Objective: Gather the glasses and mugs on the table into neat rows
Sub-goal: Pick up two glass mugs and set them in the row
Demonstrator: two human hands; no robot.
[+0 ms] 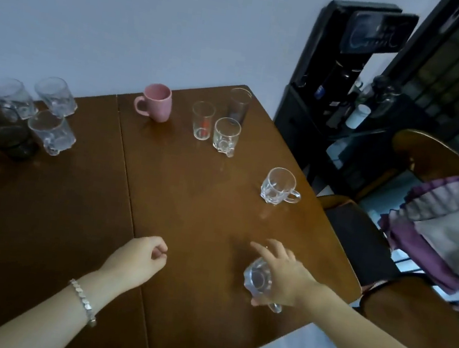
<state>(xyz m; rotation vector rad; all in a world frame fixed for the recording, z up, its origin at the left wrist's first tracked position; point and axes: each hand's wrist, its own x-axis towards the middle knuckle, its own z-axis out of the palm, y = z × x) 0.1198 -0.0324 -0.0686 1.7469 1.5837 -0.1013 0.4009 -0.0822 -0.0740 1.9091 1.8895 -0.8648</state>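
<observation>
While both forearms reach over the near edge of the tabletop [195, 204], the scene runs left to right:

Far-left cluster: several clear glasses [56, 95] and glass mugs [51, 133] stand close together by the tabletop's far left edge, with dark glassware [6, 130] just beside them, partly blurred.

Left hand: the left hand [140, 258] is curled into a loose fist holding nothing, knuckles up, just over the wood near the middle seam; a silver bracelet [83, 302] circles its wrist.

Pink mug [157, 102]: upright near the far edge, handle pointing left.

Far-right group: a small clear glass [201, 120], a glass mug [225, 135] and a tall dark tumbler [238, 106] stand near one another by the far right corner.

Lone glass mug [277, 186]: upright near the right edge, handle to the right, well apart from the others.

Right hand: the right hand [282, 274] comes in from the right, palm down, fingers spread over the top of a clear glass mug [258, 278] and grasping it near the near right corner; whether its base touches the wood I cannot tell.
</observation>
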